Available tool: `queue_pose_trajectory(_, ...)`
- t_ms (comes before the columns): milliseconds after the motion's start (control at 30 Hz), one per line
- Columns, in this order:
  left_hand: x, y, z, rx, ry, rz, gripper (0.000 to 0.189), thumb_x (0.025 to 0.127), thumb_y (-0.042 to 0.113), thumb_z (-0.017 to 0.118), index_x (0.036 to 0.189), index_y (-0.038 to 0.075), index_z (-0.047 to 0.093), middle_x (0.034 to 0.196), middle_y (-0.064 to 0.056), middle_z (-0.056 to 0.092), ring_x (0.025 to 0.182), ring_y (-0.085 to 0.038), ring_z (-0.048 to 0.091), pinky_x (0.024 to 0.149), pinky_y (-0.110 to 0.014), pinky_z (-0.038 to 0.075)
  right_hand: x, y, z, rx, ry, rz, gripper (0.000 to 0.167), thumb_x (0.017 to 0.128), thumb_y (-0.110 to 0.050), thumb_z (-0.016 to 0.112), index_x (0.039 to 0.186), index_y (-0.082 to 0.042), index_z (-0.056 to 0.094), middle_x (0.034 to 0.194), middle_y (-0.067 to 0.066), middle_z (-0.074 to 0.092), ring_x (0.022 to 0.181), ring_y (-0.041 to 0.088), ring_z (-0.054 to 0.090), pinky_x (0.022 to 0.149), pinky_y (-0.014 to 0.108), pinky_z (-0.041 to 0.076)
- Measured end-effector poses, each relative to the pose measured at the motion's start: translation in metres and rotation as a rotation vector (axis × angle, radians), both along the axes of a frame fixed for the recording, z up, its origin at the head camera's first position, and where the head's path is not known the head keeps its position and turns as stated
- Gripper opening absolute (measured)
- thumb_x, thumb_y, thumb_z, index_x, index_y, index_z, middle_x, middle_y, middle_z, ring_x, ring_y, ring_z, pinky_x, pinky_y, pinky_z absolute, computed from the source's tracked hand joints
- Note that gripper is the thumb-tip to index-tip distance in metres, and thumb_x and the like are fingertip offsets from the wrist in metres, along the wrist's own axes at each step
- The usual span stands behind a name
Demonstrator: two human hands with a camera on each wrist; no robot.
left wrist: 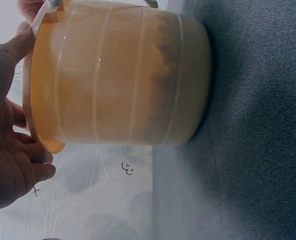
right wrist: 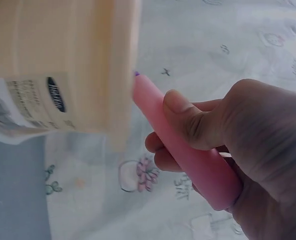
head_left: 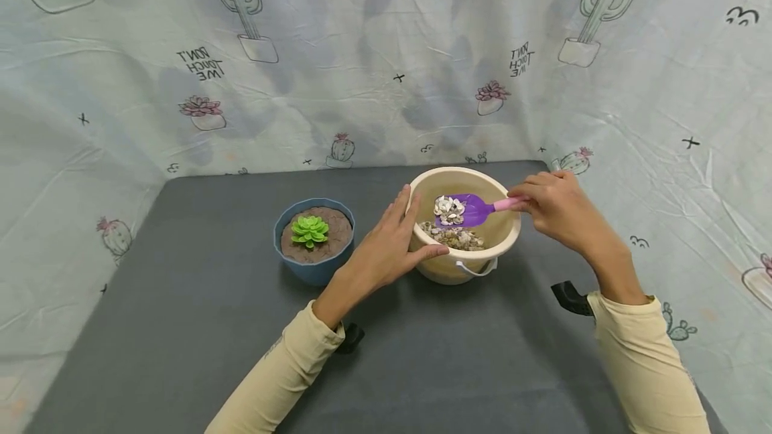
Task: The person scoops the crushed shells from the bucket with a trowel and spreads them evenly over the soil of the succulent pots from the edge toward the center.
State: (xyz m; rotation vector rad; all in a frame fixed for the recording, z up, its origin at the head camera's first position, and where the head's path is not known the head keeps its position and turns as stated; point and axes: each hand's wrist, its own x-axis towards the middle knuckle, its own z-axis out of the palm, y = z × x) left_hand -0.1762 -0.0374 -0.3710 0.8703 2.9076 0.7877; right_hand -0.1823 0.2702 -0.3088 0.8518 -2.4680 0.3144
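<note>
My right hand (head_left: 551,206) grips the pink handle of a small purple garden trowel (head_left: 478,210), thumb along the handle (right wrist: 188,155) in the right wrist view. Whitish pebbles (head_left: 449,210) lie on its blade, which is over the inside of a cream bucket (head_left: 446,272). More pebbles (head_left: 461,238) cover part of the bucket's bottom. My left hand (head_left: 386,250) rests at the bucket's left rim, its fingers extended and spread from the thumb. In the left wrist view, that hand (left wrist: 10,150) touches the rim and the bucket stands upright.
Left of the bucket stands a blue pot (head_left: 313,273) with brown soil (head_left: 292,246) and a green succulent (head_left: 310,230). A white handle (head_left: 476,272) hangs at the bucket's front. Behind the grey table (head_left: 211,327) hangs a cactus-print cloth (head_left: 386,39).
</note>
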Motion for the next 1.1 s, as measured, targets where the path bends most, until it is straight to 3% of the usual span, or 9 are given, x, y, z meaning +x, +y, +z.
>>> queue_pose_trajectory(300, 0.005, -0.025, 0.0, -0.002, 0.003, -0.017, 0.103, 0.1, 0.065, 0.055, 0.169, 0.011, 0.001, 0.178, -0.012, -0.003, 0.166, -0.026, 0.008, 0.135, -0.046, 0.013, 0.008, -0.009, 0.015, -0.05, 0.051, 0.05, 0.02, 0.075, 0.006, 0.088, 0.092, -0.001, 0.082, 0.081, 0.01, 0.079, 0.066, 0.025, 0.067, 0.072, 0.039, 0.039)
queue_pose_trajectory(533, 0.018, -0.071, 0.009, 0.047, 0.028, 0.078, 0.096, 0.101, 0.06, 0.058, 0.169, 0.011, 0.011, 0.179, -0.01, 0.001, 0.166, -0.028, 0.011, 0.135, -0.048, 0.015, 0.008, -0.037, 0.025, -0.084, 0.014, 0.048, 0.02, 0.078, 0.006, 0.087, 0.096, 0.0, 0.081, 0.088, 0.013, 0.079, 0.08, 0.032, 0.072, 0.081, 0.043, 0.036)
queue_pose_trajectory(767, 0.027, -0.13, 0.012, 0.032, 0.072, 0.227, 0.096, 0.101, 0.055, 0.063, 0.169, 0.01, 0.013, 0.178, -0.013, 0.004, 0.166, -0.034, 0.009, 0.133, -0.055, 0.017, -0.004, -0.077, 0.023, -0.093, 0.045, 0.132, 0.013, 0.081, 0.002, 0.085, 0.092, 0.0, 0.08, 0.082, 0.011, 0.077, 0.076, 0.031, 0.072, 0.079, 0.046, 0.038)
queue_pose_trajectory(967, 0.031, -0.168, 0.009, 0.089, -0.016, 0.304, 0.101, 0.1, 0.057, 0.064, 0.169, 0.011, 0.005, 0.178, -0.012, -0.005, 0.163, -0.041, 0.016, 0.123, -0.064, 0.035, -0.013, -0.108, 0.022, -0.088, 0.044, 0.187, 0.012, 0.082, 0.0, 0.086, 0.092, -0.002, 0.08, 0.083, 0.01, 0.078, 0.074, 0.029, 0.071, 0.08, 0.045, 0.038)
queue_pose_trajectory(1100, 0.033, -0.182, 0.006, 0.114, -0.083, 0.319, 0.105, 0.099, 0.061, 0.063, 0.169, 0.014, 0.0, 0.178, -0.009, -0.007, 0.161, -0.043, 0.022, 0.121, -0.064, 0.038, -0.018, -0.128, 0.019, -0.084, 0.03, 0.21, 0.01, 0.084, -0.001, 0.084, 0.093, -0.002, 0.08, 0.085, 0.01, 0.079, 0.077, 0.028, 0.072, 0.081, 0.045, 0.034)
